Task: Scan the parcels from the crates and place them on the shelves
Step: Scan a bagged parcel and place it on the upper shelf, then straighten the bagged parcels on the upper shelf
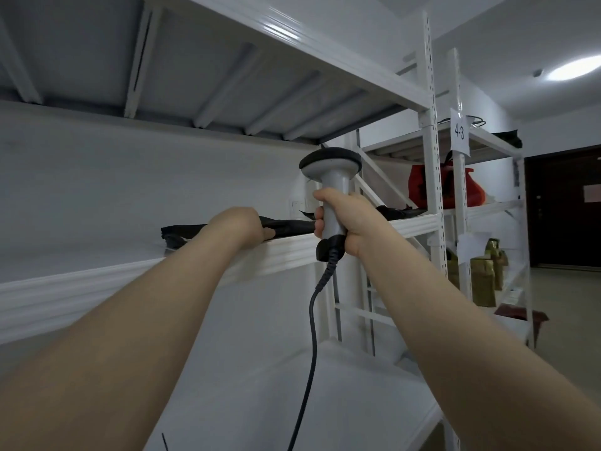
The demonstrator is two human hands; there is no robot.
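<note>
Both hands work at the shelf (pixel 286 252): my left hand (pixel 242 227) grips the black parcel (pixel 292 226) lying along the shelf's front edge, probably seating it. My right hand (pixel 348 222) clasps the barcode scanner (pixel 331 164) upright before the shelf, likely keeping it clear.

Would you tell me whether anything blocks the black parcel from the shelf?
Nothing visible does: the left hand holds the parcel on the shelf, and the scanner in the right hand is beside its right end.

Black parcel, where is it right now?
Head view, centre: the black parcel lies on the white shelf, gripped by the left hand, left of the barcode scanner in the right hand.
</note>
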